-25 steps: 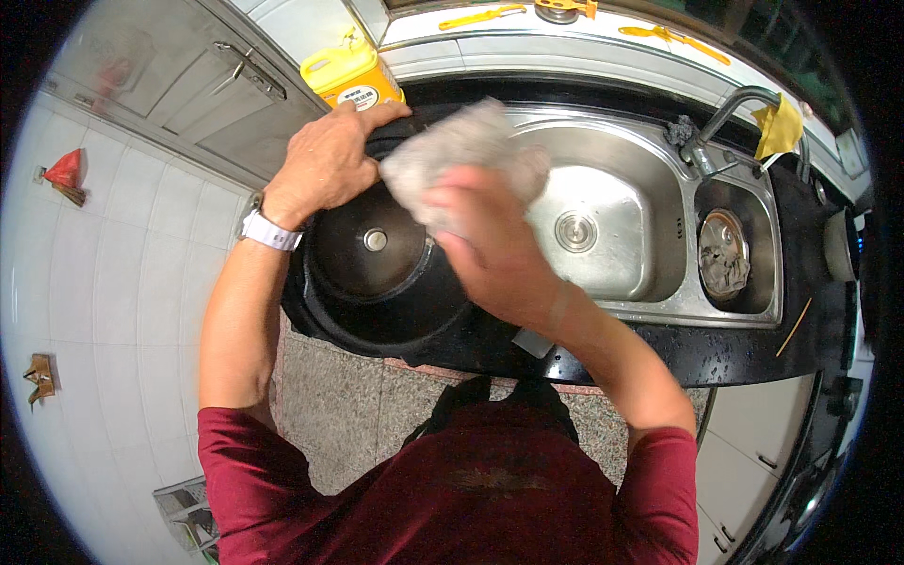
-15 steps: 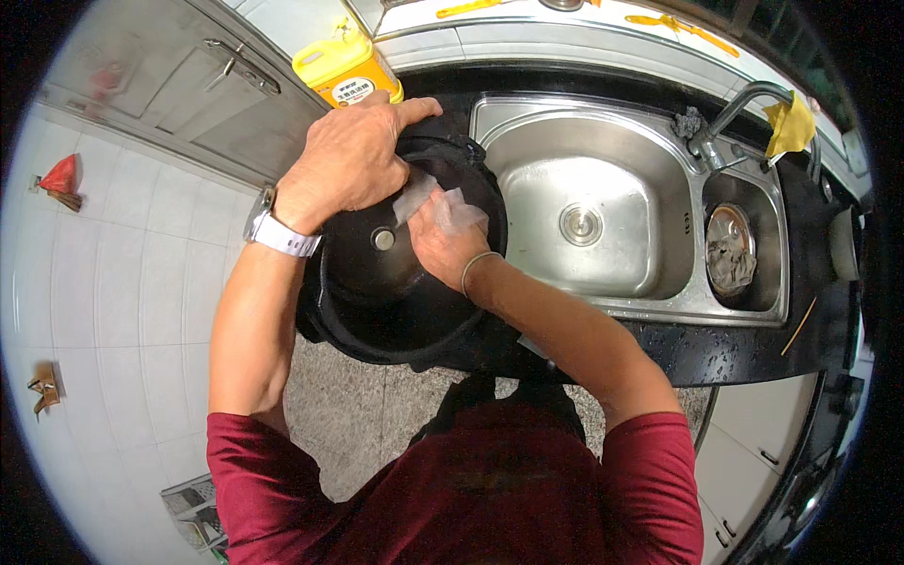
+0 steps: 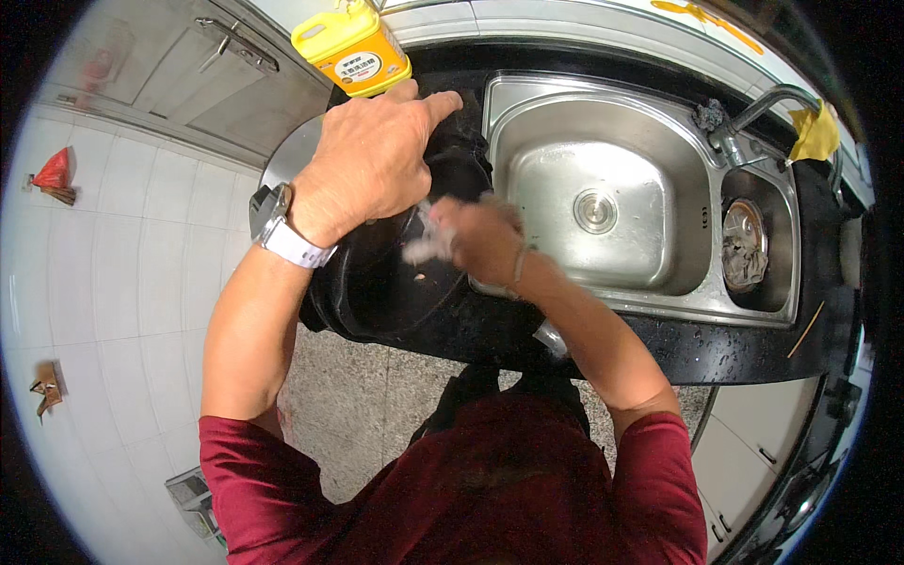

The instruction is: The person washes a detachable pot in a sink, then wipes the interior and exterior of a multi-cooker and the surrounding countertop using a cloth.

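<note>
A black round pot (image 3: 377, 282) is at the counter's left end, left of the sink, seemingly tilted. My left hand (image 3: 377, 155) grips its far left rim, the index finger stretched out over it and the thumb on the inner side. My right hand (image 3: 480, 231), smeared by motion, is at the pot's right inner side and holds a crumpled white tissue (image 3: 430, 245). A small pale bit (image 3: 420, 278) shows inside the pot below the tissue. My left forearm and hand hide part of the pot.
A yellow jug (image 3: 353, 56) stands behind the pot. The steel sink (image 3: 650, 188) lies to the right, its small basin holding a round item with a crumpled grey cloth (image 3: 744, 259). A faucet (image 3: 744, 118) with a yellow cloth (image 3: 815, 132) rises behind. A thin stick (image 3: 806, 330) lies right.
The pot's inside has shifted in view, seemingly tilting. My right hand has moved right with the tissue. A round metal surface now shows behind my left wrist. The view has shifted slightly.
</note>
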Demonstrator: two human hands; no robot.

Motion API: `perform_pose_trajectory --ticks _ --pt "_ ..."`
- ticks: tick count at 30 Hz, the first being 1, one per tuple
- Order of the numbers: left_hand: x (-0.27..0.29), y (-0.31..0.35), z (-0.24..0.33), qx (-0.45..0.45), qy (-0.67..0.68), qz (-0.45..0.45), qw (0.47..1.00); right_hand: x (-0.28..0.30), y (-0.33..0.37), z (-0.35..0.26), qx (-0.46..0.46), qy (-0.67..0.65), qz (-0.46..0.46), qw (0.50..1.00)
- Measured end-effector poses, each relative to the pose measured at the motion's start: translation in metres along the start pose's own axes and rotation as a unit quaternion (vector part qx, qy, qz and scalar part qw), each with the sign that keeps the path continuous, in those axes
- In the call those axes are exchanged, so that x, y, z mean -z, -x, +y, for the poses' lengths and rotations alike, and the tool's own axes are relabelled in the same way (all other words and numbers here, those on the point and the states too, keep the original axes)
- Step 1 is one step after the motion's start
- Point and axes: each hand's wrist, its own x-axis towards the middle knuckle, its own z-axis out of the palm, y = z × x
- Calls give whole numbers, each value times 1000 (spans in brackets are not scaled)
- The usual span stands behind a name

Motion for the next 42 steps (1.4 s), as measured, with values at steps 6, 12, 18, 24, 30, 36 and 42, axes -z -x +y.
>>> perform_pose_trajectory --ticks 6,12,18,24,30,36,42 --pt "-2 -7 -5 18 16 -37 999 -22 -21 -16 82 56 372 923" --pt "-6 -9 12 12 13 -63 998 -90 -34 4 99 83 268 955" --pt "-10 -3 12 11 1 -38 999 -47 -42 28 38 -113 40 992" --pt "-14 -11 12 39 -7 -23 999 -105 -50 20 56 123 196 971" --pt "-26 -21 26 41 -36 -38 998 -88 -23 41 202 -77 33 976" --pt "-32 -19 13 83 -44 -24 995 60 31 67 -77 106 87 988" --pt "-31 -29 15 89 -41 -30 995 -1 -12 52 262 67 279 921"
